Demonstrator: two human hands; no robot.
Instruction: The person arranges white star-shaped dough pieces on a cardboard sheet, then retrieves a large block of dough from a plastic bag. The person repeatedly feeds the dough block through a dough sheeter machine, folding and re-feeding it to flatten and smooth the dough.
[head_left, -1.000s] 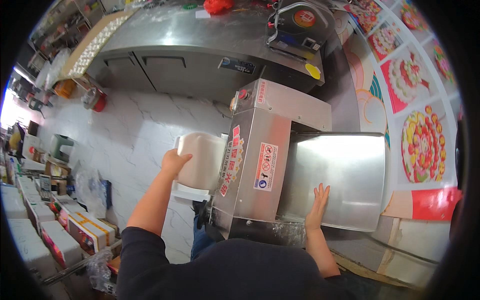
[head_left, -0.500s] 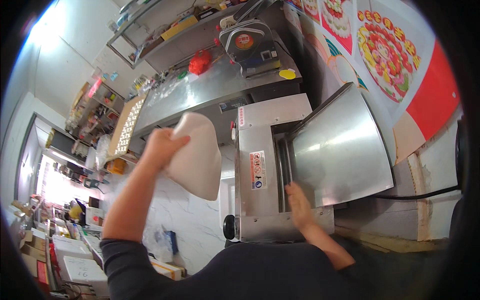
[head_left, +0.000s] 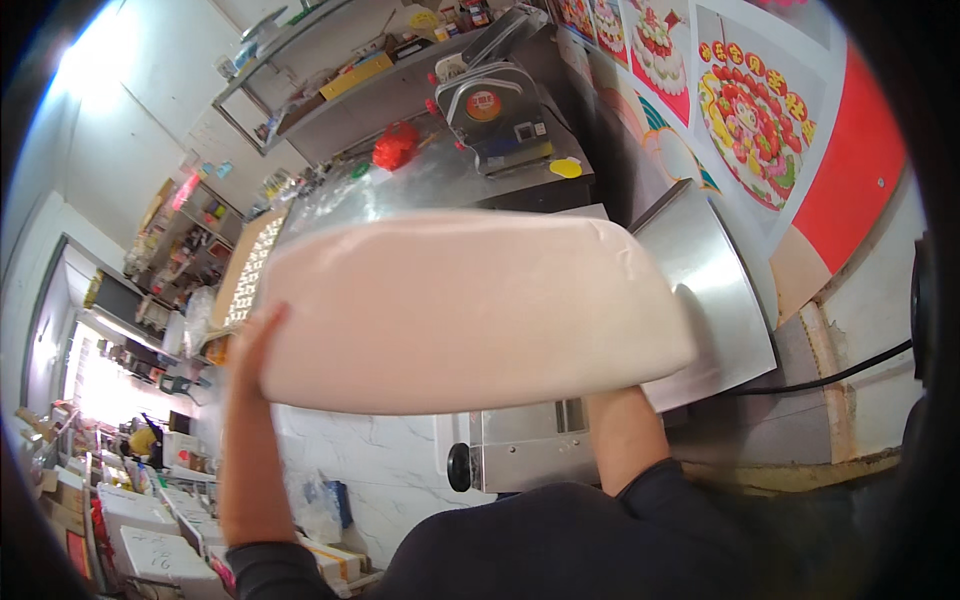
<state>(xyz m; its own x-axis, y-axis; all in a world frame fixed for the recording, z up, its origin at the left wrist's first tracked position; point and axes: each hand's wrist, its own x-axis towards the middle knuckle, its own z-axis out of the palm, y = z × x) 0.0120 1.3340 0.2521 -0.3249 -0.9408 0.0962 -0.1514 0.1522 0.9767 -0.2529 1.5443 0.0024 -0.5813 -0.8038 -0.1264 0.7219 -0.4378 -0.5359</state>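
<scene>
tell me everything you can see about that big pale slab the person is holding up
The dough slab is a broad, pale pinkish-white sheet with a smooth matte skin and rounded edges. It is held up close to the camera, hiding much of the steel machine behind it. The left hand grips its left edge; the right forearm runs up under it, the hand itself hidden.

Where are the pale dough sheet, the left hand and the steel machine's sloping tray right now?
pale dough sheet (head_left: 470, 310), head view, middle of its broad face.
left hand (head_left: 255, 340), head view, fingers at the sheet's left edge.
steel machine's sloping tray (head_left: 715, 290), head view, bare metal right of the sheet.
</scene>
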